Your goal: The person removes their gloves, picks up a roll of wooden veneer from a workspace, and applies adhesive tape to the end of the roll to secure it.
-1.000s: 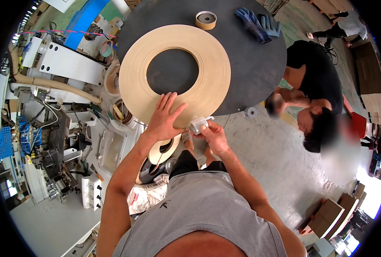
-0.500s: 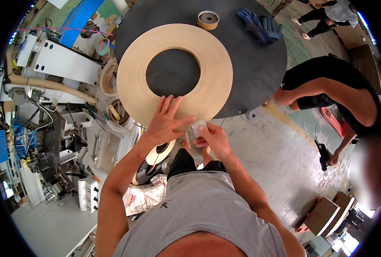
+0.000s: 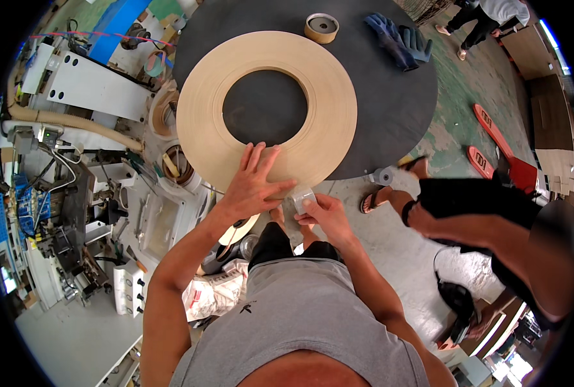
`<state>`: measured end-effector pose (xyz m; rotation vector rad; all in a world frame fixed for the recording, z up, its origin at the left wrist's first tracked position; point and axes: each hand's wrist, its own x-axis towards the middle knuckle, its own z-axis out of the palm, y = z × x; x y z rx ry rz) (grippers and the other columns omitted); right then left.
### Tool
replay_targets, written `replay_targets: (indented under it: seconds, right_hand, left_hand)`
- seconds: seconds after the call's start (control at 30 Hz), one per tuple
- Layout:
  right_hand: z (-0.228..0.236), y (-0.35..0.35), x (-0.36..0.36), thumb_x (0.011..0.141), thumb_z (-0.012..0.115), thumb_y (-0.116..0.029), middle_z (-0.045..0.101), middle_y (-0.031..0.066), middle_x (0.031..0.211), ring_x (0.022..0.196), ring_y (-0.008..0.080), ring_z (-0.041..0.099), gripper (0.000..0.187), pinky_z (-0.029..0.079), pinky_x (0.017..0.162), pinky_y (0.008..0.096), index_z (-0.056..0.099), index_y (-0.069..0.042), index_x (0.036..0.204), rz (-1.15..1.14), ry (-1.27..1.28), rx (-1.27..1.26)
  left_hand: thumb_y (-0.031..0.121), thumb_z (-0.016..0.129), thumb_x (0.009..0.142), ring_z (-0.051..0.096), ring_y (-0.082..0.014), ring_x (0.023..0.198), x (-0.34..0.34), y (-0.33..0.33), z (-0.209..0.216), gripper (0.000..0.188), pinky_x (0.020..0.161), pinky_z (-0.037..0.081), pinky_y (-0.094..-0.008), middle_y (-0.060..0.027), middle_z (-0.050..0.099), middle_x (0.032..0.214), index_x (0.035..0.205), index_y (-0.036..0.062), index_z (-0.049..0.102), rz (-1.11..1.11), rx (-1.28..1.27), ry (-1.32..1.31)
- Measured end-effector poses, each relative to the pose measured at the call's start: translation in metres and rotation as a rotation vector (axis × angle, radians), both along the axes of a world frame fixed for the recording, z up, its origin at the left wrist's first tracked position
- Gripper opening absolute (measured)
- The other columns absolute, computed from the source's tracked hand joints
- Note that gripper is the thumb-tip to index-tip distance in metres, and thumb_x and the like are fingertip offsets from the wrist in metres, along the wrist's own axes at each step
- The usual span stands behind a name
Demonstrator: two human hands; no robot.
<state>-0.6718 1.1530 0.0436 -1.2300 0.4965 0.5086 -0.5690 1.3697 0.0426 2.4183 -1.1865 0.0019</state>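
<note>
Roll (image 3: 331, 109) lies flat over the near left part of the table (image 3: 390, 122), its rim seeming to reach past the near edge. The left hand (image 3: 251, 185) rests on its near side, fingers spread, gripping nothing. The right hand (image 3: 329, 216) pinches a clear piece (image 3: 303, 201) between thumb and fingers beside the rim; whether piece and roll touch, I cannot tell.

Pressing hard on that overhang could tip the roll or push its wound layers out of line. Lifting the left hand too soon might let an outer end spring loose, if one is free. A slack pinch could drop the piece to the floor, or let it fold on itself.

Against half a second ago, both hands keep their places and the piece sits slightly lower. The small roll (image 3: 321, 29) and gloves (image 3: 400, 42) stay by the far edge. Rightward, the co-worker's sandalled foot (image 3: 372, 200) now shows, and the red pallet jack (image 3: 516, 169) is more exposed.
</note>
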Motion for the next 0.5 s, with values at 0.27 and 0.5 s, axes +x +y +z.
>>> replay_targets:
  seconds: [0.27, 0.5]
  right_hand:
    - [-0.002, -0.013, -0.021, 0.096, 0.065, -0.018, 0.071, 0.0074, 0.095, 0.085, 0.0119, 0.065, 0.028, 0.052, 0.076, 0.0274, 0.069, 0.004, 0.112, 0.045, -0.027, -0.056]
    - [0.035, -0.006, -0.011, 0.095, 0.066, -0.019, 0.066, -0.0015, 0.085, 0.076, 0.0056, 0.057, 0.024, 0.048, 0.067, 0.0258, 0.071, 0.000, 0.109, 0.012, -0.060, 0.065]
  left_hand:
    - [0.034, 0.083, 0.066, 0.035, -0.0512, 0.136, 0.004, -0.005, -0.002, 0.052, 0.118, 0.023, -0.0625, -0.0233, 0.038, 0.151, 0.117, 0.0322, 0.073, -0.035, -0.021, -0.001]
    - [0.031, 0.088, 0.061, 0.035, -0.0513, 0.138, -0.004, 0.007, 0.002, 0.061, 0.117, 0.026, -0.0639, -0.0237, 0.038, 0.153, 0.120, 0.0260, 0.072, 0.003, 0.027, 0.012]
